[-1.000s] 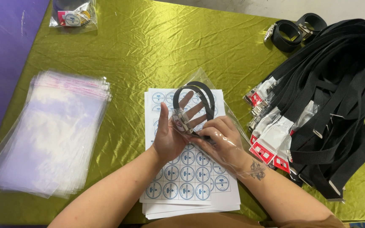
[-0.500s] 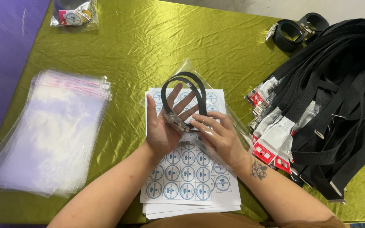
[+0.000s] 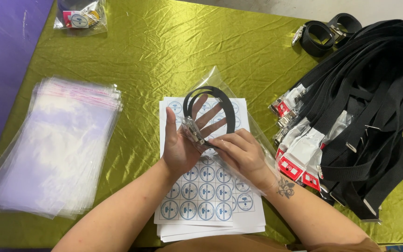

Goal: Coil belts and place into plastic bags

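Note:
My left hand (image 3: 185, 140) lies flat under a clear plastic bag (image 3: 211, 77), fingers spread, supporting it above a stack of sticker sheets (image 3: 206, 198). Inside the bag sits a coiled black strap (image 3: 211, 93) with a metal clip (image 3: 193, 131). My right hand (image 3: 241, 151) presses on the bag's lower part, fingertips at the clip. The sheets carry rows of round blue-and-white stickers.
A stack of empty clear bags (image 3: 57, 144) lies at the left. A large pile of black straps with clips and red-white tags (image 3: 364, 112) fills the right. A coiled strap (image 3: 323, 32) and a filled bag (image 3: 78, 16) sit at the far edge. Green cloth (image 3: 155, 51) covers the table.
The bagged strap has been raised slightly away from me, and my left hand's fingers have spread wider beneath it. My right hand stays at the clip.

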